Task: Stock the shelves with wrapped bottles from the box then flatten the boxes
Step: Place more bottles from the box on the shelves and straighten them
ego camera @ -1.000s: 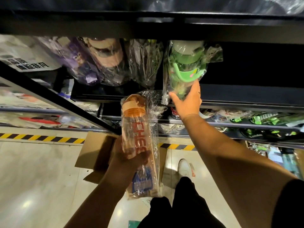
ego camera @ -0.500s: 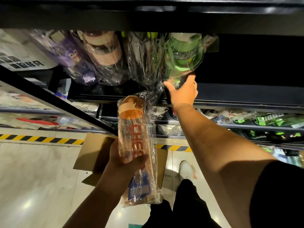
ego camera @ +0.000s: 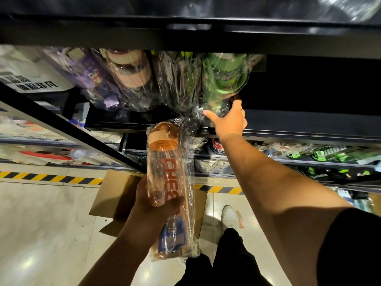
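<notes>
My left hand [ego camera: 153, 205] grips an orange-capped clear bottle [ego camera: 168, 182] in plastic wrap, held upright over the open cardboard box [ego camera: 115, 195] on the floor. My right hand [ego camera: 227, 120] reaches up to the dark shelf [ego camera: 288, 124] and holds the base of a wrapped green bottle [ego camera: 223, 79], which stands on the shelf at the right end of a row. Its fingers curl around the bottle's bottom. Wrapped purple [ego camera: 94, 79], beige [ego camera: 129, 71] and dark green [ego camera: 181, 79] bottles stand to its left.
The shelf is dark and bare to the right of the green bottle. Lower shelves [ego camera: 309, 157] hold several wrapped green and clear items. A yellow-black striped floor strip [ego camera: 51, 178] runs along the shelf base. My white shoe [ego camera: 228, 217] stands beside the box.
My right hand pushed the green bottle leftward and deeper onto the shelf, against the row. The orange bottle in my left hand stayed nearly still.
</notes>
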A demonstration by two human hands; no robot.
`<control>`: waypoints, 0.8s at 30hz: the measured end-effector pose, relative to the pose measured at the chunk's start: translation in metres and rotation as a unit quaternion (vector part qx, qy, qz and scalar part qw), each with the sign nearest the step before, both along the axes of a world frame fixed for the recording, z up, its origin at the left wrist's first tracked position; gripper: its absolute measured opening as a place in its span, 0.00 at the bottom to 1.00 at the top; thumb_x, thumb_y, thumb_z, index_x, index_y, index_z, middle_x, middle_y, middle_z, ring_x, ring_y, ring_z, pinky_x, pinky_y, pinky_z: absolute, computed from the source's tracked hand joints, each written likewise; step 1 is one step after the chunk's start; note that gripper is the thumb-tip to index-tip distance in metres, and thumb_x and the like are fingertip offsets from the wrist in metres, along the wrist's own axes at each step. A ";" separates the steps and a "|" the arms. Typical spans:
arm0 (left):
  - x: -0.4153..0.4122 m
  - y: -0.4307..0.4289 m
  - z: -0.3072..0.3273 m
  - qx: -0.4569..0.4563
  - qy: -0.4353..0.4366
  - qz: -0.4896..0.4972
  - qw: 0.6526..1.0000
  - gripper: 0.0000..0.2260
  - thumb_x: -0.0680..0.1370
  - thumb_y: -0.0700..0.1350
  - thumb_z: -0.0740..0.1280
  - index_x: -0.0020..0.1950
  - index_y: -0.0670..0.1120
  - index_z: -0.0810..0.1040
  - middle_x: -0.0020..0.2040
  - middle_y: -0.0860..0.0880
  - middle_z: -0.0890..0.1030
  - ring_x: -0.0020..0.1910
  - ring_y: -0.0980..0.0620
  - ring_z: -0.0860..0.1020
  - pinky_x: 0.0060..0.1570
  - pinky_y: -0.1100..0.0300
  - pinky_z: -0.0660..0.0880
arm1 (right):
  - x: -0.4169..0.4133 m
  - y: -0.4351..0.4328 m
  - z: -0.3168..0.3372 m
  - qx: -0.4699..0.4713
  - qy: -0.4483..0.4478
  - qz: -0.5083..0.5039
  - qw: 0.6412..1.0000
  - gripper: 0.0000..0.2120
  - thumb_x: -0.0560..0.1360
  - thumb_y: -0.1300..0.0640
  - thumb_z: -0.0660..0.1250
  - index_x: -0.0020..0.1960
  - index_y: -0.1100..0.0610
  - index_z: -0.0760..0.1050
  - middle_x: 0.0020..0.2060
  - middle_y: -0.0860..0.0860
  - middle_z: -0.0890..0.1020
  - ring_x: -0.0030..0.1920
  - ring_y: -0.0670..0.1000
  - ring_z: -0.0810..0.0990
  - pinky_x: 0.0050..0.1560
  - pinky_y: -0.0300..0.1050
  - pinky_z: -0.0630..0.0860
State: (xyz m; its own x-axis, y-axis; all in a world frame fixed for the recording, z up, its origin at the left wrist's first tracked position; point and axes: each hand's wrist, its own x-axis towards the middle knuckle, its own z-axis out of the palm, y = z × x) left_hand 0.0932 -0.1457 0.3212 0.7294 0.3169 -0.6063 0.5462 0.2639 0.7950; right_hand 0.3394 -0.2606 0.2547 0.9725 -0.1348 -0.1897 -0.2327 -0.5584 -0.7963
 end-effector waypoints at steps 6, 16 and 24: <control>-0.006 -0.006 0.001 0.016 -0.003 -0.016 1.000 0.28 0.72 0.32 0.74 0.61 0.57 0.68 0.53 0.53 0.79 0.43 0.57 0.83 0.30 0.69 0.76 | -0.026 -0.013 0.004 0.023 -0.027 -0.009 0.999 0.45 0.70 0.42 0.76 0.78 0.53 0.56 0.74 0.52 0.66 0.74 0.55 0.61 0.73 0.59 0.57; -0.013 -0.023 -0.010 0.055 -0.039 -0.105 0.992 0.38 0.70 0.33 0.77 0.73 0.52 0.63 0.57 0.54 0.80 0.54 0.60 0.82 0.40 0.67 0.79 | -0.176 -0.067 0.060 0.279 0.164 0.072 0.943 0.23 0.79 0.43 0.62 0.72 0.48 0.68 0.65 0.43 0.76 0.66 0.43 0.74 0.73 0.50 0.67; -0.006 -0.064 -0.006 0.126 -0.104 -0.210 0.964 0.39 0.69 0.42 0.80 0.69 0.67 0.63 0.60 0.57 0.80 0.59 0.55 0.81 0.56 0.52 0.80 | -0.193 -0.093 0.071 0.349 0.264 0.092 0.894 0.40 0.61 0.42 0.81 0.69 0.50 0.70 0.52 0.48 0.86 0.50 0.50 0.85 0.61 0.56 0.78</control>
